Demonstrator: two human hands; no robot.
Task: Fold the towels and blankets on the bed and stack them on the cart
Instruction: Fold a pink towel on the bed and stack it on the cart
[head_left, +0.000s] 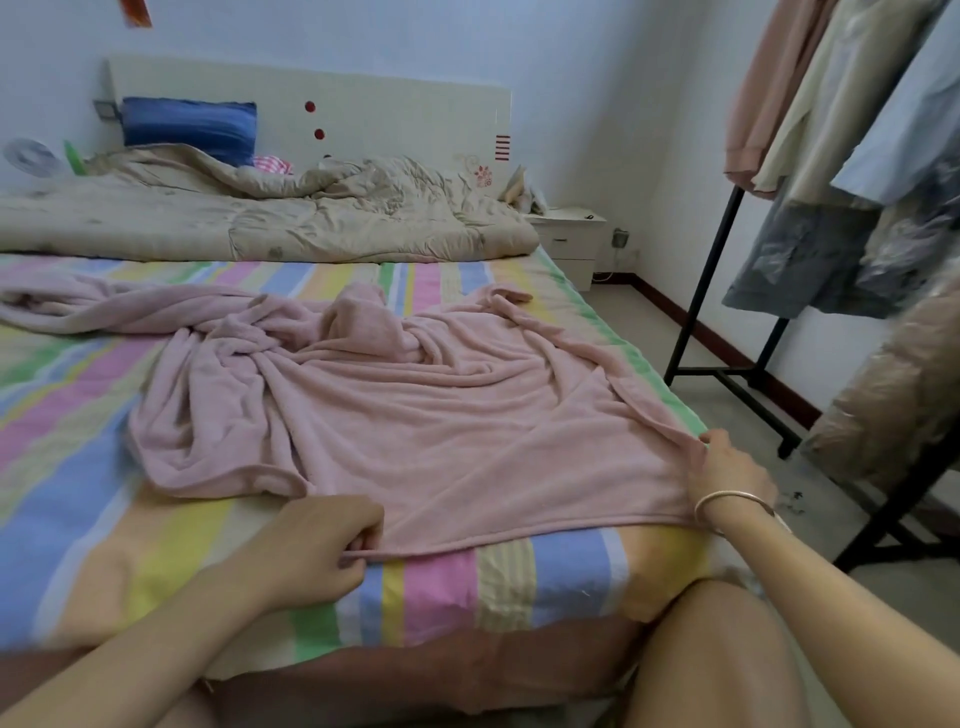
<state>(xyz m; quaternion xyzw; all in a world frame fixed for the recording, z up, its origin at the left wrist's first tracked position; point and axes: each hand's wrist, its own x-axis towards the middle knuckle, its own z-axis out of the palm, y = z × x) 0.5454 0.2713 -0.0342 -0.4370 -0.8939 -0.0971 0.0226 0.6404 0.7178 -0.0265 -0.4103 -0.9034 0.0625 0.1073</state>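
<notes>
- Pinching the near hem of the pink blanket (441, 415), the left grip (317, 545) is closing thumb and curled fingers on the edge.
- The right grip (730, 475) is clutching the blanket's near corner, at the bed's (452, 587) right side.
- The hem is running from grip to grip; the bulk is lying beyond both, bunching up far out on the left grip's side.
- Judging by this, the fold is going away from both grips.
- No readable writing or brand is showing.
</notes>
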